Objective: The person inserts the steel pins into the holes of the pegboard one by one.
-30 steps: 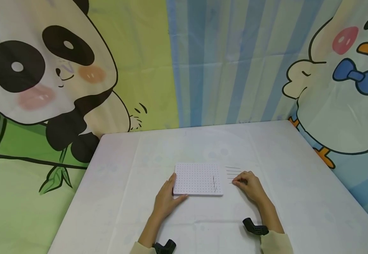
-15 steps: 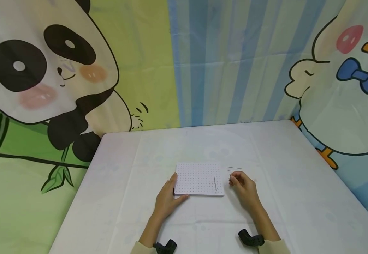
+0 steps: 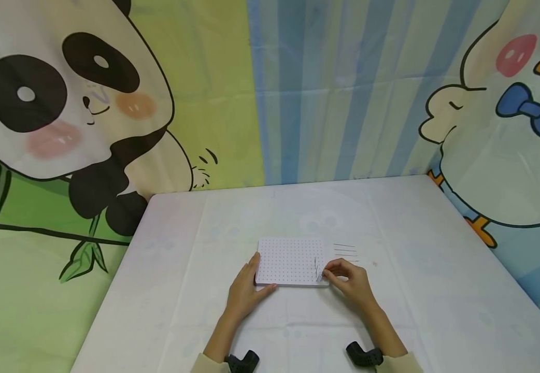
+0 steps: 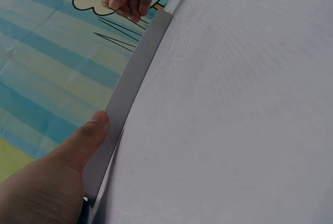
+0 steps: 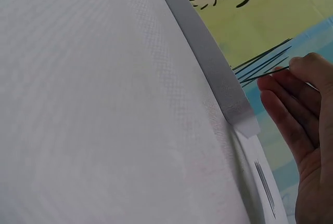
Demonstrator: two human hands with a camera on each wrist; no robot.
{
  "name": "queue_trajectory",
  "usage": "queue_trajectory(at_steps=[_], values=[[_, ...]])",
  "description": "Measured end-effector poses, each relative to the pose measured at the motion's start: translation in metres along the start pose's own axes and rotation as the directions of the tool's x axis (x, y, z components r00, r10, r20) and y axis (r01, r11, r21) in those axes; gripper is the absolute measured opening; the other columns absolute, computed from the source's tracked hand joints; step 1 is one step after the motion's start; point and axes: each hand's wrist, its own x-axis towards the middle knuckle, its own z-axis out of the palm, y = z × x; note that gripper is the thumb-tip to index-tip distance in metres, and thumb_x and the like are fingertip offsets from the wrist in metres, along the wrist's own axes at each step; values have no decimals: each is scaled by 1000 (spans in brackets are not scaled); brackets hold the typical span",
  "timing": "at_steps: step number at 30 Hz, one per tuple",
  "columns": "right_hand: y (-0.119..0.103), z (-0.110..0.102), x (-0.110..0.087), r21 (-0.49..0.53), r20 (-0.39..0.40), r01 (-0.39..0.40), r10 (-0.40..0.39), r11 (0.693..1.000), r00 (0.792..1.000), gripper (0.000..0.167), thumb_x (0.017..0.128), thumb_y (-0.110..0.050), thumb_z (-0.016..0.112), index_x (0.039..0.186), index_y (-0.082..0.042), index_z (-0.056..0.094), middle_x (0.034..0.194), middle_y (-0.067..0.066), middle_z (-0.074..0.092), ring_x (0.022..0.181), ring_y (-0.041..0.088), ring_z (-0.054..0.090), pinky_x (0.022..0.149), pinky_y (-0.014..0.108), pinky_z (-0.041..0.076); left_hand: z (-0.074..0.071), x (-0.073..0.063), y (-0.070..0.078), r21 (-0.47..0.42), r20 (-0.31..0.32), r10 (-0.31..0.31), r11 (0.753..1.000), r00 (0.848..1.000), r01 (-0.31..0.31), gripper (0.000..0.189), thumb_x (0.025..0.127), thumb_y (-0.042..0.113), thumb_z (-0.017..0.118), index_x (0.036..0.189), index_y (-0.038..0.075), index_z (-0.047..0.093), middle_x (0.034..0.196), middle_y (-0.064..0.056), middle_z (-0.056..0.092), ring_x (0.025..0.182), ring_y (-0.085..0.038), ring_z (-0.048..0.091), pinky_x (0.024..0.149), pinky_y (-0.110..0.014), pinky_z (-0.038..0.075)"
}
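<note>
A white board with a grid of small holes point(image 3: 284, 259) lies on the table. My left hand point(image 3: 244, 294) rests against its near left corner, fingers along the left side and thumb point(image 4: 96, 130) pressed to the front edge. My right hand point(image 3: 351, 282) is over the board's near right corner. Its thumb and fingertips pinch a thin dark rod point(image 5: 266, 74), whose lower end meets the board's top; whether it sits in a hole is hidden. Several similar rods point(image 5: 263, 57) stand in the board close by, some tilted.
Several loose rods point(image 3: 344, 244) lie side by side on the white-covered table point(image 3: 214, 223), right of the board. Behind the table hangs a cloth printed with a panda point(image 3: 97, 103) and stripes. Each wrist carries a black camera point(image 3: 364, 355).
My right hand has picked up a rod from the row on the table and moved left with it to the board's near right corner. The left hand has stayed in place.
</note>
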Motion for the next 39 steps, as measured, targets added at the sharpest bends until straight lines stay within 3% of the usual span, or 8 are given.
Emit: queue_trajectory(at_steps=[4, 12, 20, 33, 39], values=[[1, 1, 0, -40, 8, 36, -36, 999, 999, 18, 70, 17, 69, 83, 5, 62, 76, 15, 66, 66, 24, 66, 62, 22, 54, -1, 1, 1, -5, 0, 3, 1000, 1000, -3, 95, 72, 52, 72, 143, 2, 31, 144, -12, 36, 128, -32, 38, 101, -44, 35], [-4, 1, 3, -87, 69, 104, -98, 991, 993, 21, 68, 18, 70, 80, 3, 62, 74, 11, 65, 65, 22, 65, 59, 32, 55, -2, 1, 1, 0, 11, -6, 1000, 1000, 6, 96, 73, 53, 71, 143, 2, 30, 144, -12, 36, 128, -33, 38, 102, -44, 34], [-3, 1, 4, -118, 110, 167, -155, 979, 982, 22, 69, 17, 69, 82, 1, 60, 74, 10, 64, 65, 18, 64, 59, 28, 54, -2, 2, 2, -9, 1, 12, 1000, 1000, -12, 95, 74, 52, 71, 143, 1, 30, 144, -12, 36, 128, -31, 38, 101, -43, 36], [3, -3, -1, -39, 124, 124, -118, 992, 985, 22, 68, 17, 71, 85, 6, 63, 79, 16, 65, 69, 28, 65, 60, 41, 55, 0, -3, 1, -9, -1, -2, 1000, 1000, 2, 94, 73, 52, 71, 142, 1, 32, 144, -12, 36, 128, -32, 37, 102, -45, 34], [30, -7, -9, -88, 27, 44, -41, 995, 999, 22, 74, 7, 72, 91, -4, 66, 86, 7, 67, 77, 16, 66, 69, 24, 54, -1, -2, 3, -4, -6, 0, 1000, 1000, 0, 94, 73, 51, 72, 142, 1, 32, 144, -12, 36, 128, -32, 38, 101, -45, 35]])
